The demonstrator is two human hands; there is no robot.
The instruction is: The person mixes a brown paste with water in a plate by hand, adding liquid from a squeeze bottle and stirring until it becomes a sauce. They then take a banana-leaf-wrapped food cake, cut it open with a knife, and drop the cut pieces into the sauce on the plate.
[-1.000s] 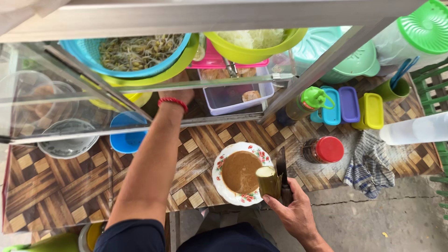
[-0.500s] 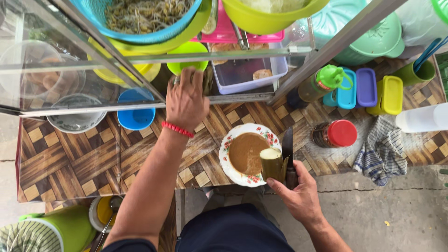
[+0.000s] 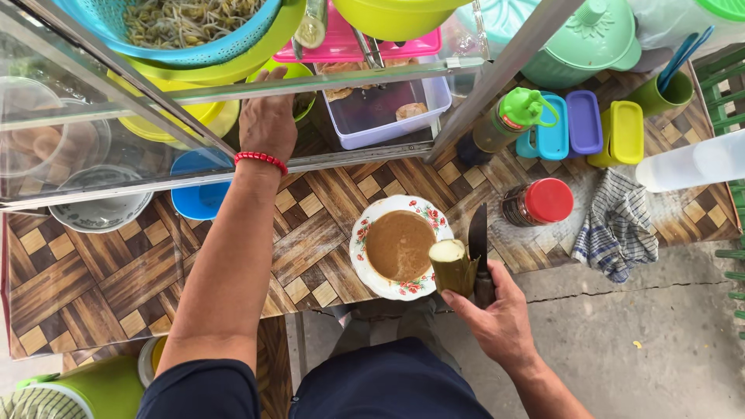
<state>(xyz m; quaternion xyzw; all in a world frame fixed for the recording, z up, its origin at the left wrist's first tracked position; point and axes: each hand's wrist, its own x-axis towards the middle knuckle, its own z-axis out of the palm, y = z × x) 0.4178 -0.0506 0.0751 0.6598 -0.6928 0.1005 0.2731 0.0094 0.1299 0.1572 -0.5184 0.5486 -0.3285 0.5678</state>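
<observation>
My left hand [image 3: 268, 116], with a red bead bracelet on the wrist, reaches into the glass display case and rests on a green bowl [image 3: 289, 75]; what the fingers hold is hidden. My right hand [image 3: 493, 314] grips both a leaf-wrapped rice cake [image 3: 452, 268] with its white end cut open and a dark knife [image 3: 478, 240], blade pointing away from me. They hover at the right edge of a floral plate [image 3: 372, 279] filled with brown peanut sauce [image 3: 400, 244].
A clear plastic box [image 3: 388, 116], a blue colander of bean sprouts [image 3: 178, 23], a blue bowl [image 3: 198, 198] and a white bowl [image 3: 101, 209] sit in the case. To the right are a green-capped bottle [image 3: 508, 124], a red-lidded jar [image 3: 539, 203], coloured small tubs [image 3: 582, 124] and a checked cloth [image 3: 617, 225].
My left hand has pushed farther into the case, up to the green bowl. My right hand with rice cake and knife stays beside the plate. The view has tilted and moved closer.
</observation>
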